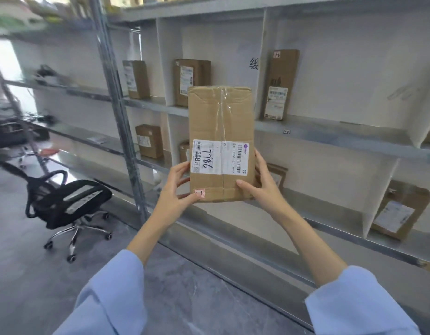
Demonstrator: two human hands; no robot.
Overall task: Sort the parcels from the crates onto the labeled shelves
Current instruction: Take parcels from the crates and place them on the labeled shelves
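Note:
I hold a brown cardboard parcel (221, 122) upright in front of the metal shelves (330, 132). Its white shipping label carries a barcode and the handwritten number 7786. My left hand (175, 187) grips its lower left corner. My right hand (262, 182) grips its lower right side, thumb on the front face. Both sleeves are light blue. The parcel hangs in the air, level with the middle shelf rows and apart from the boards.
White dividers split the shelves into bays, each with a boxed parcel: one (280, 84) at upper right, one (191, 81) behind the held parcel, one (400, 210) lower right. A black office chair (64, 201) stands on the grey floor at left. No crates show.

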